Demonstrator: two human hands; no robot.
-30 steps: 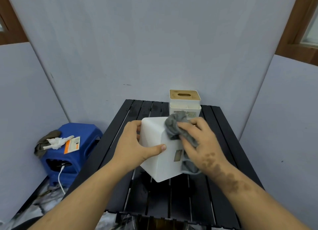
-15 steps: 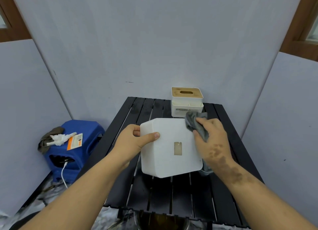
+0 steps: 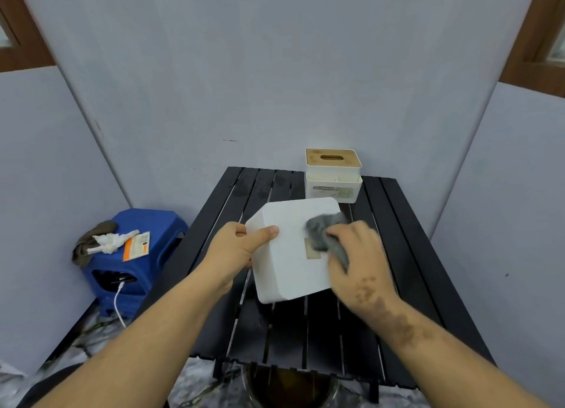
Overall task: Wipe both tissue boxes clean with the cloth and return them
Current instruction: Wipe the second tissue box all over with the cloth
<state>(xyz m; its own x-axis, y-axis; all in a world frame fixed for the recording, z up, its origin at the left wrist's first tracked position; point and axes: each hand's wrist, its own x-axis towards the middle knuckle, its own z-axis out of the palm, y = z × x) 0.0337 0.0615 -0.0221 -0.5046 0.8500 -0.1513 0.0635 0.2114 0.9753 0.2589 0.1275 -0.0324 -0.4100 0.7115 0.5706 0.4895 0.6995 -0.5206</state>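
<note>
Grey cloth in right hand rubs white tissue box.

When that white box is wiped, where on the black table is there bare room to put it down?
The slatted table is bare at its back left, beside the wooden-lidded tissue box, and along the near edge between the forearms. The middle is crowded: the left hand grips the white box while the right hand presses the cloth on it.
</note>
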